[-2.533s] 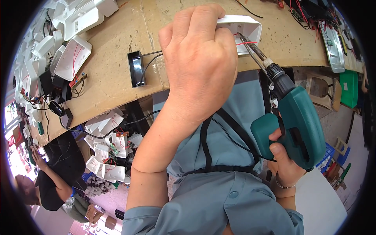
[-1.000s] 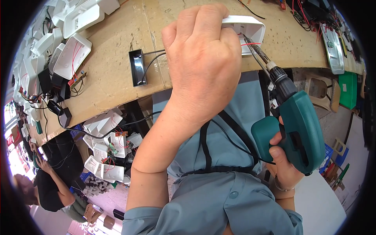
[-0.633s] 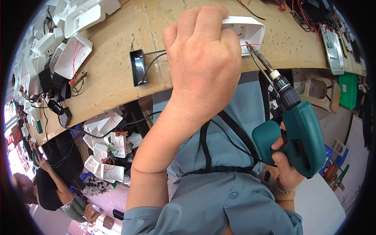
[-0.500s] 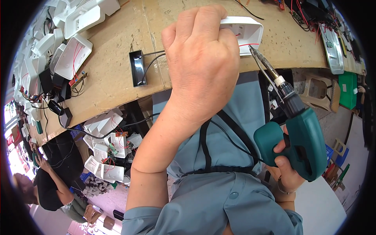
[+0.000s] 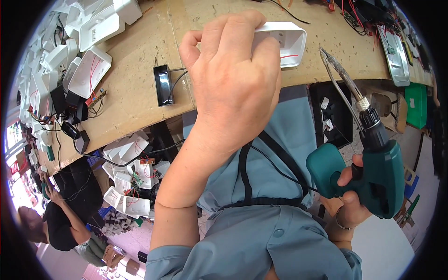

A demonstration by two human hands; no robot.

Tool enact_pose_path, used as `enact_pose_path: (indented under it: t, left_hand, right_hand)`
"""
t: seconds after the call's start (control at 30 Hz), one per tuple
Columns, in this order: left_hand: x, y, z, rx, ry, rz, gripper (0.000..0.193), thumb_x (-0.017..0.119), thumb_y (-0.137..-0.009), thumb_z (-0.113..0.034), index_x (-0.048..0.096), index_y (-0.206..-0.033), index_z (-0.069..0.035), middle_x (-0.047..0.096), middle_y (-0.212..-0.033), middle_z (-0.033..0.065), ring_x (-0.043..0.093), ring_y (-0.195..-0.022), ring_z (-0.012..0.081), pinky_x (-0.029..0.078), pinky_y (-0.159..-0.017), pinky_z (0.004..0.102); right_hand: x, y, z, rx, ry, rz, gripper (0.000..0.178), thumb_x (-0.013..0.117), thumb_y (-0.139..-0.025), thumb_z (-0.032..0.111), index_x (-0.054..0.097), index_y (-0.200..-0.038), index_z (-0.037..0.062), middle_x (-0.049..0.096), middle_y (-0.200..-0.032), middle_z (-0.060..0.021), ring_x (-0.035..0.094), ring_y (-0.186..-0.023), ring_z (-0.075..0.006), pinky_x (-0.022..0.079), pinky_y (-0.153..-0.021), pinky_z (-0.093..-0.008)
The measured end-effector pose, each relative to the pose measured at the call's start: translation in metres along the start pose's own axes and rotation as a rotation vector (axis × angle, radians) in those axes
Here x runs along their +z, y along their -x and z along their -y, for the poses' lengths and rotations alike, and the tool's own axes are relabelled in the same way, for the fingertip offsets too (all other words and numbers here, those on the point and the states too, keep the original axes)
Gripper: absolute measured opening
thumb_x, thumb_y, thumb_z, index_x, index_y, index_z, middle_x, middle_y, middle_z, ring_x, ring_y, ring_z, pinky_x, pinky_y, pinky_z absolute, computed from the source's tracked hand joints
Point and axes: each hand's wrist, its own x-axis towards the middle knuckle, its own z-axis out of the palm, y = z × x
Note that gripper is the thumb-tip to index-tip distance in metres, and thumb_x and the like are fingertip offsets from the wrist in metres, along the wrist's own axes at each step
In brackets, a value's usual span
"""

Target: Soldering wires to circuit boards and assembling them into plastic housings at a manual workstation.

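Observation:
My left hand (image 5: 231, 86) is closed on a white plastic case (image 5: 295, 42), which sits at the near edge of the bench with its open side toward me. A short red wire (image 5: 289, 56) shows inside the case; the fingertips and much of the case are hidden behind the hand. In my right hand (image 5: 352, 207) is a green soldering gun (image 5: 385, 175), its handle gripped and one finger at the trigger. Its metal tip points up and stands right of the case, apart from it. Left of my left hand lies a small black open box (image 5: 163, 86) with a black cable.
White cases (image 5: 91, 70) with wires and small boards crowd the bench's left side; more (image 5: 133, 203) are piled below. A metal tray (image 5: 394, 56) lies at the right, above a green bin (image 5: 415, 105). A black bin (image 5: 338, 119) sits below the bench. Another person (image 5: 65, 226) works at lower left.
The soldering gun has moved right, and its tip has come away from the red wire. My left hand has shifted slightly left with the case.

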Motion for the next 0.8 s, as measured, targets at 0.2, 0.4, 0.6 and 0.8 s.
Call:
enact_pose_path:
  t: [0.2, 0.4, 0.6, 0.8]
  left_hand:
    - [-0.002, 0.002, -0.002, 0.060, 0.022, 0.019, 0.013, 0.068, -0.062, -0.011, 0.063, -0.074, -0.010, 0.056, -0.099, 0.0042, 0.050, -0.084, 0.0214, 0.032, -0.077, 0.0335]
    - [-0.002, 0.003, -0.003, 0.092, -0.025, -0.061, 0.014, 0.069, -0.061, -0.011, 0.064, -0.075, -0.011, 0.055, -0.096, 0.0040, 0.047, -0.084, 0.0207, 0.029, -0.076, 0.0318]
    - [0.000, 0.006, -0.007, 0.070, -0.093, -0.070, 0.017, 0.068, -0.059, -0.009, 0.064, -0.074, -0.014, 0.055, -0.086, -0.0028, 0.047, -0.081, 0.0161, 0.024, -0.072, 0.0305]
    - [0.002, 0.006, -0.003, 0.107, -0.052, -0.086, 0.018, 0.066, -0.059, -0.008, 0.064, -0.076, -0.015, 0.054, -0.074, -0.0065, 0.048, -0.072, 0.0120, 0.021, -0.067, 0.0296]
  right_hand:
    - [0.001, -0.001, -0.002, 0.030, -0.041, -0.025, 0.066, 0.075, -0.068, 0.026, 0.043, -0.116, -0.0071, 0.054, -0.107, -0.0180, 0.054, -0.064, -0.0152, 0.042, -0.055, -0.0227]
    - [0.002, -0.001, -0.006, 0.039, -0.080, -0.035, 0.066, 0.075, -0.068, 0.026, 0.044, -0.116, -0.0068, 0.054, -0.107, -0.0178, 0.054, -0.064, -0.0146, 0.042, -0.055, -0.0222]
    - [0.002, 0.003, -0.012, 0.014, -0.022, -0.046, 0.066, 0.076, -0.067, 0.025, 0.044, -0.115, -0.0073, 0.055, -0.108, -0.0189, 0.055, -0.066, -0.0150, 0.043, -0.057, -0.0236]
    - [0.001, 0.008, -0.017, 0.069, -0.073, -0.018, 0.069, 0.077, -0.065, 0.024, 0.044, -0.116, -0.0078, 0.055, -0.108, -0.0196, 0.056, -0.068, -0.0157, 0.044, -0.061, -0.0249]
